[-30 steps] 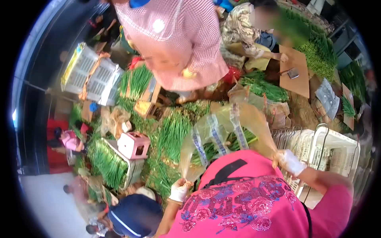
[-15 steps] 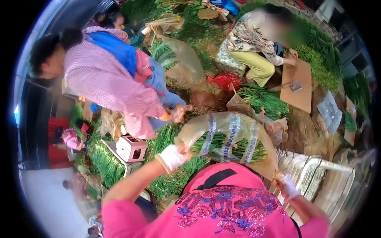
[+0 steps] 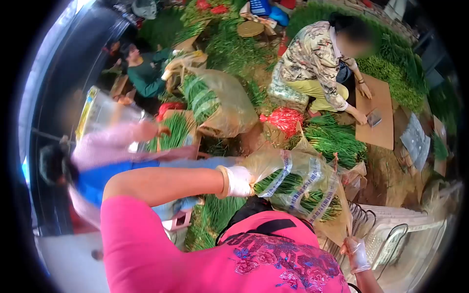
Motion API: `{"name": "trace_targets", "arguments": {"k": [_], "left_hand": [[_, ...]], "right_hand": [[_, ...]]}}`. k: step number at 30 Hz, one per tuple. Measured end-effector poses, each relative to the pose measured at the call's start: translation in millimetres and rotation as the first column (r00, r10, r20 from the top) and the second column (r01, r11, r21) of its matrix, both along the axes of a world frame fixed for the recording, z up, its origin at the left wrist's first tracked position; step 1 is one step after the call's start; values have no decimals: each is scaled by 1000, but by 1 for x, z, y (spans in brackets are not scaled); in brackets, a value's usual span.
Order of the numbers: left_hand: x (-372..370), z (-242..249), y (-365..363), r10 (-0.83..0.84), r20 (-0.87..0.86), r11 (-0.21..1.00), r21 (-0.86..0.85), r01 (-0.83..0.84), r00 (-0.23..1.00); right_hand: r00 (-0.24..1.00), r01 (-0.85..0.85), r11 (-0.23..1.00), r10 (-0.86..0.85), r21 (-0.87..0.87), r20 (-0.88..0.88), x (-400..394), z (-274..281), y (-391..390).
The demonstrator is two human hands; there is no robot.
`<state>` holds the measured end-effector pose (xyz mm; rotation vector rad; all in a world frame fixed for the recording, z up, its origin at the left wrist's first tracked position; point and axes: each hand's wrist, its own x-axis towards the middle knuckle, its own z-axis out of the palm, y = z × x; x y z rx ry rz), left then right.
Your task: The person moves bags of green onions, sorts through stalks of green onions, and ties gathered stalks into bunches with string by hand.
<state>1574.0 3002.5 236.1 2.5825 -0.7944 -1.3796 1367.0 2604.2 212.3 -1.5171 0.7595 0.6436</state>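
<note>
A clear plastic bag (image 3: 315, 168) printed with blue lettering stretches between my two hands, in front of my body. Long green leafy stalks (image 3: 281, 183) show through it. My left hand (image 3: 239, 181), in a white glove that leaves the fingertips partly bare, is closed on the bag's left end. Lower down on the right, my right hand (image 3: 357, 254), wrapped in similar white covering, pinches the other corner of the bag. The bag is tilted, its right side lower.
White plastic crates (image 3: 391, 229) with dark wire handles stand close on my right. On my left, a person in a checked top (image 3: 112, 146) leans near. Ahead sits another person at a cardboard sheet (image 3: 378, 110). A filled bag (image 3: 229, 102) and a red net bag (image 3: 284, 120) lie beyond.
My left hand has moved right and slightly up with the bag's end, and my right hand has lowered. The person on my left has turned and moved lower in view.
</note>
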Motion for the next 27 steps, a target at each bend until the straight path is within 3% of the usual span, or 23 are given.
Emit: {"name": "trace_targets", "arguments": {"k": [2,4,7,10,13,16,17,19,22,25,27], "left_hand": [[41,7,23,-99,-16,995,-18,98,995],[77,-3,53,-95,-92,992,-90,87,991],[123,0,78,-240,-48,969,-70,237,970],[162,17,87,-318,-88,948,-50,314,944],[192,25,81,-404,30,909,-98,405,914],[213,44,66,-491,42,871,-8,492,870],[225,50,62,-522,40,853,21,521,852],[243,47,68,-560,32,828,62,557,828],[300,43,101,-565,-1,825,24,564,825],[360,18,150,-631,-66,775,-8,632,773],[405,22,178,-603,-58,797,-85,598,796]], "right_hand": [[998,63,994,-65,-91,-16,13,1,34],[987,119,983,-133,-142,-90,27,27,73],[949,229,939,-274,-257,-156,44,37,122],[975,168,945,-201,-279,-93,56,67,172],[992,113,959,-124,-262,-29,61,94,197],[940,-289,858,337,-424,42,97,108,213],[988,-113,940,142,-322,67,94,92,221],[971,238,965,-238,-112,15,77,60,243],[988,150,967,-154,-208,-3,136,75,289],[895,387,899,-420,-207,-151,162,45,337],[933,325,894,-356,-310,-49,223,57,370]]}}
